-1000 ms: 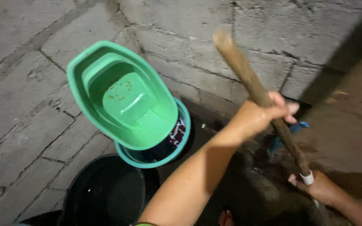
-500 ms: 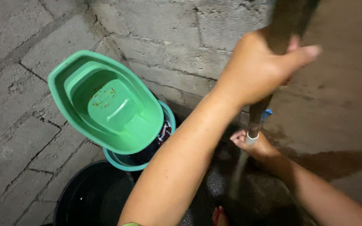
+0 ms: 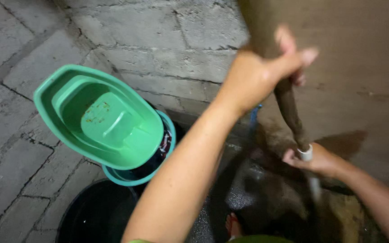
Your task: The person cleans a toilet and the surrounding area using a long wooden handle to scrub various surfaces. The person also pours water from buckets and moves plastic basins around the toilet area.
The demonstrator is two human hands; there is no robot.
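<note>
Both hands grip wooden handle (image 3: pixel 289 108); green tubs (image 3: pixel 100 119) (stacked) left; black bucket (image 3: pixel 97 216) below.

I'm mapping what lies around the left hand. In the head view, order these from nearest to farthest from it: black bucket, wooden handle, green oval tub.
1. Wooden handle: inside the left hand.
2. Green oval tub: to its left, on a round basin.
3. Black bucket: bottom left, lowest in view.

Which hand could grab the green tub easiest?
Probably the left hand. It's on the green tub's side, high on the wooden stick. The right hand grips lower down, farther away.
</note>
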